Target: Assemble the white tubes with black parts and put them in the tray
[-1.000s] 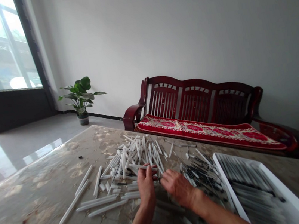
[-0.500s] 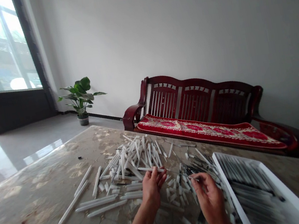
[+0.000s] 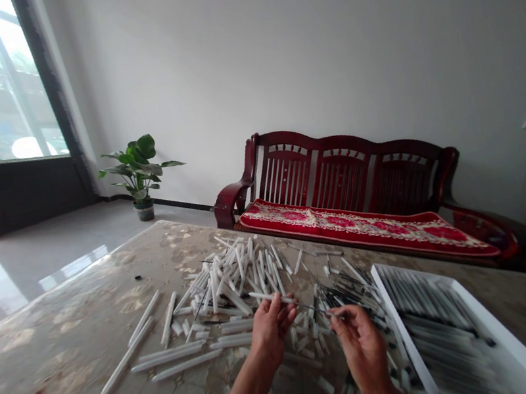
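My left hand [image 3: 268,330] is closed on a white pen barrel [image 3: 261,296], which points up and left from the fingers. In a pinch, my right hand [image 3: 364,349] holds a thin dark pen refill [image 3: 311,308]. It spans the space between both hands, its far end at the barrel's right end; whether it is inside, I cannot tell. Beyond the left hand lies a heap of white pen barrels [image 3: 228,272]. Below and between the hands are scattered short white pieces [image 3: 325,385], and dark thin refills [image 3: 343,294] lie behind the right hand.
To the right, a white box [image 3: 509,334] holds rows of clear pens with black ends [image 3: 430,304]. Several loose barrels [image 3: 126,358] lie left on the patterned tabletop [image 3: 69,361], near a small black piece [image 3: 138,277]. A red wooden bench [image 3: 339,175] stands behind.
My right hand has moved slightly left toward my left hand, bringing the refill closer to the barrel. My left hand keeps its hold. The view has shifted a little.
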`<action>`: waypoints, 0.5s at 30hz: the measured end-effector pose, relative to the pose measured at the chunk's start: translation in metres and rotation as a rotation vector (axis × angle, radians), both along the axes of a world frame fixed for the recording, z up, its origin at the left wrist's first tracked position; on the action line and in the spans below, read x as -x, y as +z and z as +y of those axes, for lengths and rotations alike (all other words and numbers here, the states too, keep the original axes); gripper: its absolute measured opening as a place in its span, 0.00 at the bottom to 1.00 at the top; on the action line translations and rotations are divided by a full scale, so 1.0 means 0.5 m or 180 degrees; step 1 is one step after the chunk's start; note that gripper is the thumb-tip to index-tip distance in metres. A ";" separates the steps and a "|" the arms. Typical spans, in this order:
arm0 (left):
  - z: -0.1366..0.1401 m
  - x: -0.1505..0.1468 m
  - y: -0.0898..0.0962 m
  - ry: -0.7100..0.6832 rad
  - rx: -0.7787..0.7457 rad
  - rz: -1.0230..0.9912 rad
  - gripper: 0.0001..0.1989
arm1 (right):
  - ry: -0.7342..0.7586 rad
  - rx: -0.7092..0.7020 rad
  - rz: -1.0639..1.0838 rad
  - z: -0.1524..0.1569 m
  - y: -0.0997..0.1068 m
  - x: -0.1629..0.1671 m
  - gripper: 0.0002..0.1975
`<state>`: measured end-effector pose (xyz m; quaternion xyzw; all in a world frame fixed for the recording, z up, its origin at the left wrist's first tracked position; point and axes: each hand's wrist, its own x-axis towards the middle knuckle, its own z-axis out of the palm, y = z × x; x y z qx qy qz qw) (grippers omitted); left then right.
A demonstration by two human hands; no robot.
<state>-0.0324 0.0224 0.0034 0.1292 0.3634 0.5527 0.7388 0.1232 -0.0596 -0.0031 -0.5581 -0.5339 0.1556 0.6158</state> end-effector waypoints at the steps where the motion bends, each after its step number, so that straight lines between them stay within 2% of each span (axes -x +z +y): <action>1: 0.000 0.001 0.001 -0.0011 -0.0002 0.0012 0.07 | -0.0033 -0.0006 -0.0093 0.000 0.002 -0.002 0.11; 4: -0.006 0.000 0.002 -0.0173 -0.0065 0.0101 0.06 | -0.0104 0.0036 -0.0415 0.003 0.005 -0.002 0.10; 6: -0.016 -0.008 -0.001 -0.0429 -0.0206 0.0169 0.06 | -0.0045 0.0181 -0.0597 0.007 0.004 0.005 0.09; 10: -0.035 -0.026 -0.012 -0.0804 -0.0447 0.0021 0.07 | 0.0434 0.0617 -0.0592 0.019 0.001 0.015 0.05; 12: -0.032 -0.024 -0.013 -0.0695 -0.0319 -0.0141 0.06 | 0.0448 0.0741 -0.0564 0.026 0.001 -0.003 0.08; 15: -0.017 -0.010 -0.010 -0.0333 -0.0065 -0.0343 0.04 | -0.0048 0.0977 -0.0859 0.036 0.008 -0.068 0.07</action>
